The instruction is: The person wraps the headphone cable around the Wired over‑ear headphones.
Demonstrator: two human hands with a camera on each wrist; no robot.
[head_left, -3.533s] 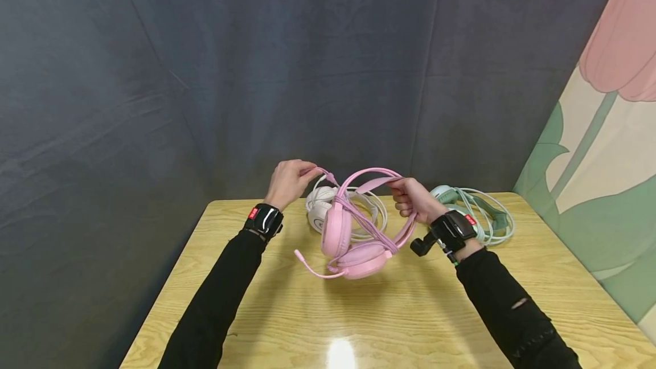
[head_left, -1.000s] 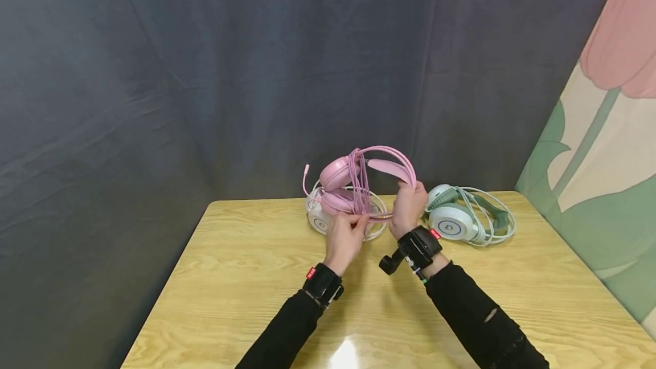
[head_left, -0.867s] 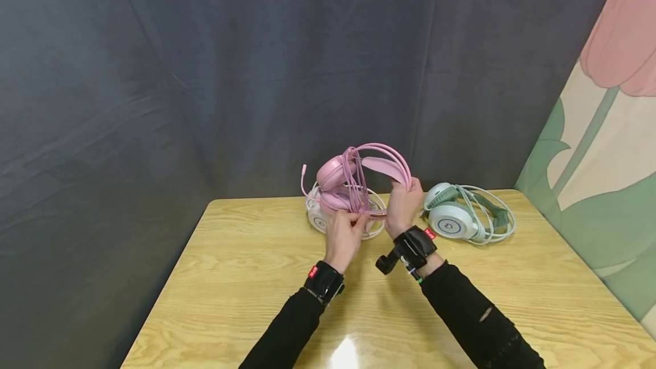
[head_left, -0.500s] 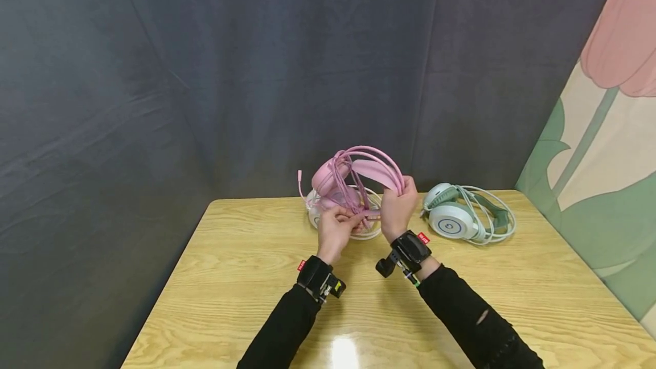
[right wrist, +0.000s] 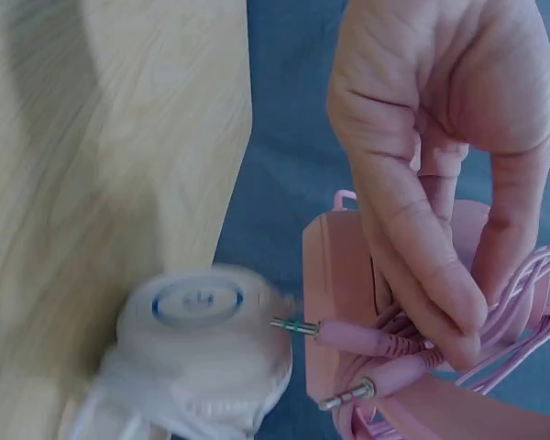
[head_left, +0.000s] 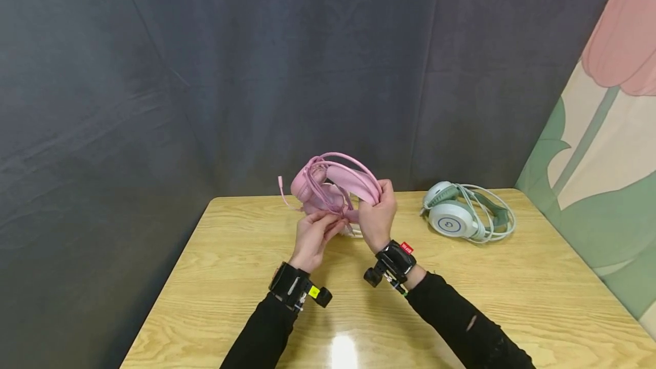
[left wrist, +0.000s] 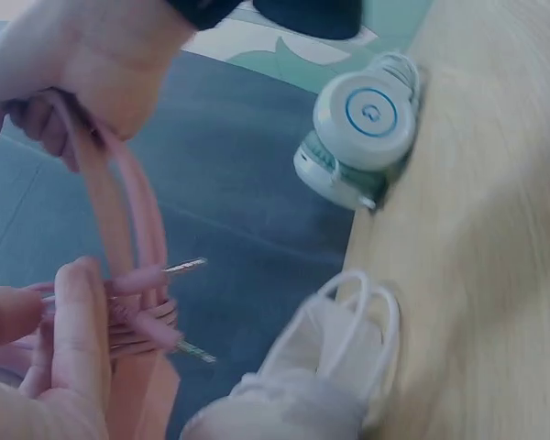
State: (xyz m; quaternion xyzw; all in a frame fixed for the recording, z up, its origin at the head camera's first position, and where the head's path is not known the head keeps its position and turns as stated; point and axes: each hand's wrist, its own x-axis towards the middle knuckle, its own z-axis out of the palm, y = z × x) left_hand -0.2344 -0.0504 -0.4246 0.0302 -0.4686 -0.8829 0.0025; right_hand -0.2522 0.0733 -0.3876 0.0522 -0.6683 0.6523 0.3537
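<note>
A pink headset [head_left: 353,184] is held up above the table's back edge, with its thin cable [head_left: 328,198] wound in loops about it. My right hand [head_left: 378,218] grips the headband. At the wound cable, my left hand [head_left: 311,238] pinches the cord close to its end with thumb and fingers. Two pink audio plugs [right wrist: 385,374] with bare metal tips poke out by those fingertips in the right wrist view. To the left, a thin microphone [head_left: 281,184] juts from the headset. The lower earcup is partly hidden behind my left hand.
A white headset [right wrist: 206,339] lies on the wooden table [head_left: 246,278] behind the pink one, mostly hidden in the head view. Farther right sits a white and green headset [head_left: 451,218] with a coiled cable. A dark curtain [head_left: 307,73] hangs behind the table.
Both hands have shifted left with the pink headset since a second ago. Earlier my left hand was apart at the left, holding the cable's end; now it is close to the headband.
</note>
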